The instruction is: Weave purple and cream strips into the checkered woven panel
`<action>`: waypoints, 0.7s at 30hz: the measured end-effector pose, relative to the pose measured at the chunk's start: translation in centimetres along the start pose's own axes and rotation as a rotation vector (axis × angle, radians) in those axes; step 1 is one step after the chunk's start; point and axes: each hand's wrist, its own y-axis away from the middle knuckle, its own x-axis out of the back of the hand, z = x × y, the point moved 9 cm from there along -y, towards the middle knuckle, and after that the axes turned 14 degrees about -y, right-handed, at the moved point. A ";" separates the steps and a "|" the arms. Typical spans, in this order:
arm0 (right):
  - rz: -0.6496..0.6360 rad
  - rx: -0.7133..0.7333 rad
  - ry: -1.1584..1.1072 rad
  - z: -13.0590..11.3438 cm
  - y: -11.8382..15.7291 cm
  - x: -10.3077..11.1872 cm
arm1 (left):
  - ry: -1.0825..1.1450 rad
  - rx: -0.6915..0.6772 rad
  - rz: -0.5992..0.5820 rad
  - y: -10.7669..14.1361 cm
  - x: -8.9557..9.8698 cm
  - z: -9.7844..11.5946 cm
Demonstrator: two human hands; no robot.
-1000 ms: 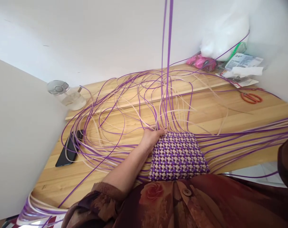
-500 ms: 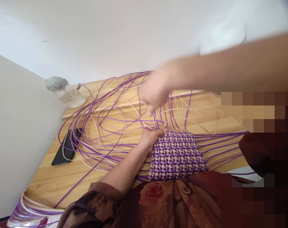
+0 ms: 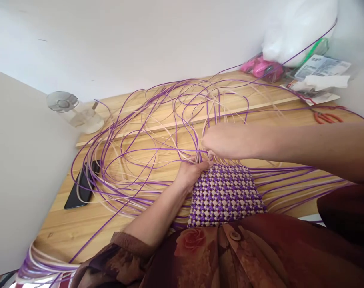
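Observation:
A checkered purple-and-beige woven panel (image 3: 227, 194) lies on the table against my body, with long loose strands (image 3: 134, 184) running out from its sides and far edge. My left hand (image 3: 192, 172) is closed on the panel's far left corner, thumb on top, with several strands rising beside the thumb. Just right of that thumb, my right hand (image 3: 221, 142) is closed with its fingertips pinched low at the far edge, on a strand there. The back of the hand and wrist hide most of its fingers.
On the wooden table (image 3: 59, 224), a black phone (image 3: 81, 188) lies under strands at left. A clear lidded jug (image 3: 80, 114) stands at the back left. Orange-handled pliers (image 3: 327, 117), a pink packet (image 3: 263, 68) and a white plastic bag (image 3: 299, 36) are at the right.
My right hand has come down and to the right, from above the strands to the panel's far edge beside my left thumb. The left hand keeps its hold on the corner.

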 end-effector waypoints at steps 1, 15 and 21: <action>-0.038 -0.016 0.024 0.4 0.0 -0.4 | -0.001 0.000 0.015 0.0 0.1 0.1; -0.288 0.332 -0.017 -2.2 -1.6 -4.7 | 0.027 -0.082 0.101 0.3 0.7 0.7; -0.307 0.273 -0.061 -2.8 -1.7 -4.0 | 0.033 -0.068 0.181 0.1 1.6 0.5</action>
